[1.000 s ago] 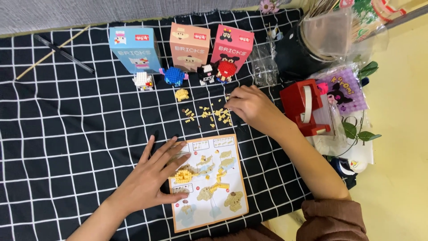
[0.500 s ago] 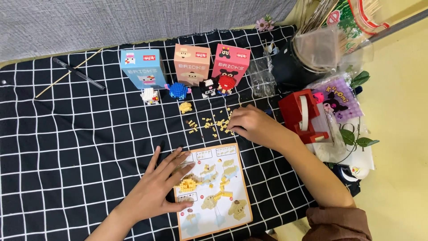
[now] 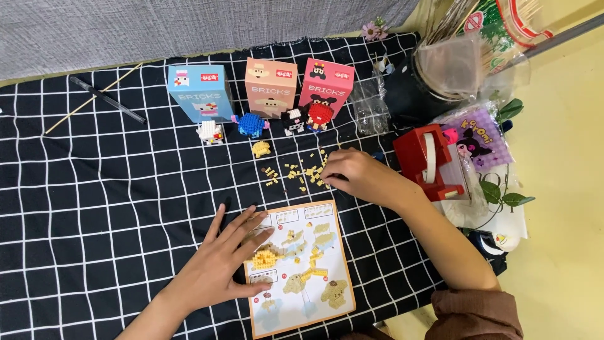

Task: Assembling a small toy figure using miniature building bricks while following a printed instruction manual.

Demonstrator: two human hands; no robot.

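My left hand [image 3: 221,258] lies flat with fingers spread on the left edge of an illustrated instruction sheet [image 3: 313,277], next to a small yellow brick build [image 3: 263,257] resting on the sheet. My right hand [image 3: 358,176] reaches into a scatter of tiny yellow bricks [image 3: 296,173] on the black checked cloth [image 3: 94,208], fingertips pinched among the pieces. Whether it holds a brick is hidden by the fingers.
Three small boxes, blue [image 3: 200,92], tan [image 3: 270,87] and pink [image 3: 326,85], stand at the back with little brick figures [image 3: 251,124] before them. A red tape dispenser [image 3: 429,161], plastic bags [image 3: 473,135] and a dark jar [image 3: 421,94] crowd the right. A thin stick [image 3: 91,98] lies far left.
The view has shifted slightly. My right hand stays at the loose bricks and my left hand stays on the sheet.
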